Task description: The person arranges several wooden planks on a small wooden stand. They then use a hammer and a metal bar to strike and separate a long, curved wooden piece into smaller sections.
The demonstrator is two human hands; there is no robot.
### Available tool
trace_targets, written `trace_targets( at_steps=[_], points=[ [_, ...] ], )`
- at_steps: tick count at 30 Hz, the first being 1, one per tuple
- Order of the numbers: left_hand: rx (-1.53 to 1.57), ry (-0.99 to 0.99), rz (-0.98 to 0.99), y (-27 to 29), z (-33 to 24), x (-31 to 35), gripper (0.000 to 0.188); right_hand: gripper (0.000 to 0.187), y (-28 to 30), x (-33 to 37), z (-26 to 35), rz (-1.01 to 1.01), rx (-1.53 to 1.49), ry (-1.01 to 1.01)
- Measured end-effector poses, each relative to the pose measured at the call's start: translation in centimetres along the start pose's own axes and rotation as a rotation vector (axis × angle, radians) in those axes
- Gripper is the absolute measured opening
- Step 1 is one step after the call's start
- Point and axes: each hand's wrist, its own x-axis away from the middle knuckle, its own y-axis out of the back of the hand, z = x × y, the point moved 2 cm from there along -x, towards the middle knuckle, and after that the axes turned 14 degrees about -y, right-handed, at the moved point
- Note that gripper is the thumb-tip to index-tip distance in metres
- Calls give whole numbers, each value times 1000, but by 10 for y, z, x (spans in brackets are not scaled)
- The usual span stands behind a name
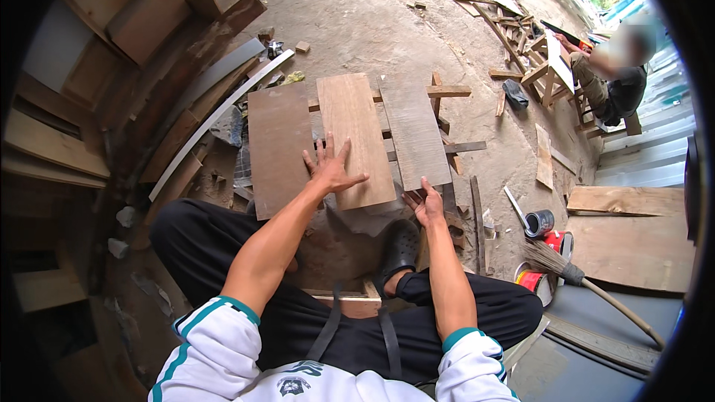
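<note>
Three flat wooden boards lie side by side in front of me on a low wooden support (pixel 450 91): a brown left board (pixel 279 141), a lighter middle board (pixel 354 112) and a greyish right board (pixel 413 126). My left hand (pixel 328 167) rests on the middle board near its left edge, fingers spread. At the near end of the right board is my right hand (pixel 426 203), palm turned up, thumb at the board's edge and fingers partly hidden beneath it. It appears to grip that end.
Wood offcuts (pixel 514 30) lie heaped at the far right, near a seated person (pixel 622 67) at a small white-topped table (pixel 558 63). Paint cans (pixel 540 222) and a broom (pixel 596 290) are at my right. A long pale strip (pixel 223 119) and stacked panels (pixel 56 141) stand left.
</note>
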Motion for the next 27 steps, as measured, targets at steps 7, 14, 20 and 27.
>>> trace_targets(
  at_steps=[7,14,20,27],
  points=[
    [-65,-105,-283,19,25,15,91,39,0,7,14,-162,116,-101],
    [-224,-113,-344,9,51,30,86,23,13,1,25,-247,161,-57],
    [-251,-117,-313,11,50,31,85,17,11,3,21,-288,138,4],
    [-274,-120,-326,9,52,30,84,21,6,6,17,-286,110,67]
  ],
)
